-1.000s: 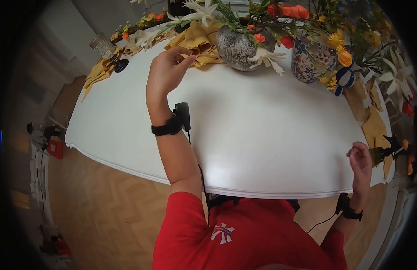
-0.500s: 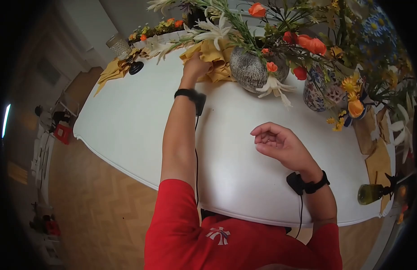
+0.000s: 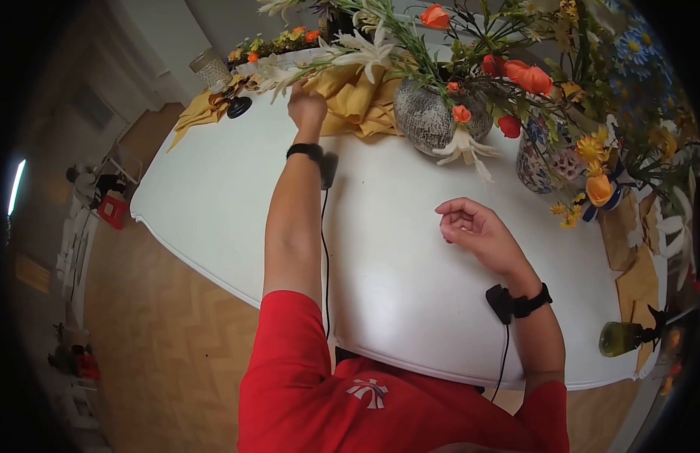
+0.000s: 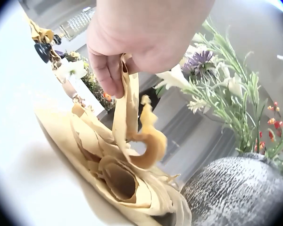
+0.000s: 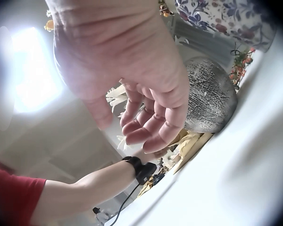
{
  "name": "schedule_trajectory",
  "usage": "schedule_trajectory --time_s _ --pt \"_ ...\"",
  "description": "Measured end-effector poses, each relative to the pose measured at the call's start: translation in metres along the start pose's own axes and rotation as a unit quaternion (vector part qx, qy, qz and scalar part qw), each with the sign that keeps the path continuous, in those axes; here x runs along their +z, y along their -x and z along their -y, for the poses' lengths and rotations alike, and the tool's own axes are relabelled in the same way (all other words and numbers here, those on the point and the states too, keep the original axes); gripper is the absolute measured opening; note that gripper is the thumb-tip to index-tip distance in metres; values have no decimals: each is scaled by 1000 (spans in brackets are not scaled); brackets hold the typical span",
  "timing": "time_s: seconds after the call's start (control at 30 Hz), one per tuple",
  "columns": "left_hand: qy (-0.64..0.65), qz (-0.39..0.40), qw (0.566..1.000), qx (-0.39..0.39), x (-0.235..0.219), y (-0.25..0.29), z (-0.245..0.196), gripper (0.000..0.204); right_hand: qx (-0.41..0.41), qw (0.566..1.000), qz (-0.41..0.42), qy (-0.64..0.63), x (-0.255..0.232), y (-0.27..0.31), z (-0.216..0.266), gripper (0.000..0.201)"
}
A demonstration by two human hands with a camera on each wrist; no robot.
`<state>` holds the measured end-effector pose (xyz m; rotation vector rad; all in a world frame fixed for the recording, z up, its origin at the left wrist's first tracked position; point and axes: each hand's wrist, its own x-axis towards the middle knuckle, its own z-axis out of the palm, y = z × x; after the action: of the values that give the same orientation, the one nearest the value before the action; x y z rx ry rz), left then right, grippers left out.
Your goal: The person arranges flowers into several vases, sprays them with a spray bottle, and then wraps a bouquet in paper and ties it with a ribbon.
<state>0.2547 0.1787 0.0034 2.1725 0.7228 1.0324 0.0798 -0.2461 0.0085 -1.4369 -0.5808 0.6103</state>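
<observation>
At the far side of the white table (image 3: pixel 395 264), my left hand (image 3: pixel 308 112) pinches a raised fold of a crumpled yellow cloth (image 3: pixel 355 94). In the left wrist view the pinched strip of the cloth (image 4: pixel 126 110) stands up from the pile, and loose rolls and folds lie beneath the fingers. My right hand (image 3: pixel 480 232) hovers over the table's middle with nothing in it; its fingers are loosely curled in the right wrist view. Just right of the cloth stands a round grey textured vase (image 3: pixel 433 121) with white and orange flowers.
A blue-patterned vase (image 3: pixel 533 162) of flowers stands at the back right. Along the right edge lie tan sheets (image 3: pixel 638 283) and a green spray bottle (image 3: pixel 620 338). At the far left are another yellow cloth (image 3: pixel 199 117), a black round base (image 3: pixel 239 107) and a ribbed glass (image 3: pixel 211 72).
My left hand has reached forward to the yellow cloth, taken hold of a fold and shifted slightly left. The right hand has come from the table's right edge to its middle.
</observation>
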Motion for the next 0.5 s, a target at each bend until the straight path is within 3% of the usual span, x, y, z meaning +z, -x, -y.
schedule_trajectory --time_s 0.07,0.13,0.2,0.33,0.5 --pt "70 -26 997 -7 -18 -2 7 41 5 1000 2 -7 -4 -2 -7 30" --pt "166 1 984 -59 -46 2 7 40 5 1000 3 -7 -3 -2 -7 31" --pt "290 14 951 -110 -73 10 7 43 2 1000 5 0 -1 0 -6 32" --pt "337 22 928 -160 -121 18 48 43 -9 1000 10 16 5 2 -6 32" --pt "337 149 909 -194 -208 52 90 42 -42 990 -13 135 20 7 -6 34"
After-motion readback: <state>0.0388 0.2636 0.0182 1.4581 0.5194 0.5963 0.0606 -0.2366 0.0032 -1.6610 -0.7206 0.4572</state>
